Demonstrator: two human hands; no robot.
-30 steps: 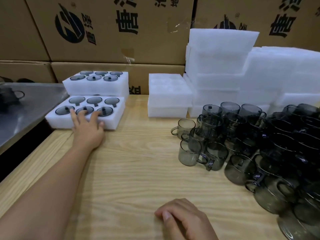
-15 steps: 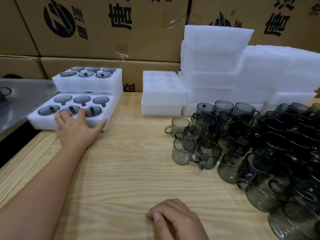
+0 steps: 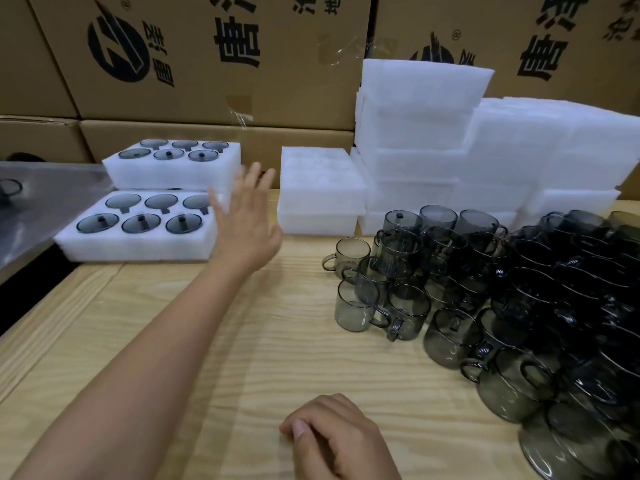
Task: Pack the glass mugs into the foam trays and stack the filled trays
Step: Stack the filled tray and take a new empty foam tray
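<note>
Two filled white foam trays sit at the table's left: a near tray point(image 3: 138, 242) with several smoky glass mugs in its holes, and a taller stack point(image 3: 173, 173) behind it. My left hand point(image 3: 246, 220) hovers with fingers spread between the near tray's right end and a low pile of empty foam trays point(image 3: 320, 192), holding nothing. My right hand point(image 3: 336, 441) rests on the wood at the near edge, fingers loosely curled, empty. Several loose grey glass mugs point(image 3: 485, 299) crowd the table's right side.
Tall piles of white foam blocks point(image 3: 450, 140) stand at the back right. Printed cardboard boxes point(image 3: 207, 57) wall off the back. A grey metal surface point(image 3: 38, 206) adjoins the table on the left. Bare wood table point(image 3: 242, 341) lies between my hands.
My left hand has lifted off the near filled tray's front edge and swung right and up toward the empty trays. The filled tray now sits further left. My right hand has stayed put.
</note>
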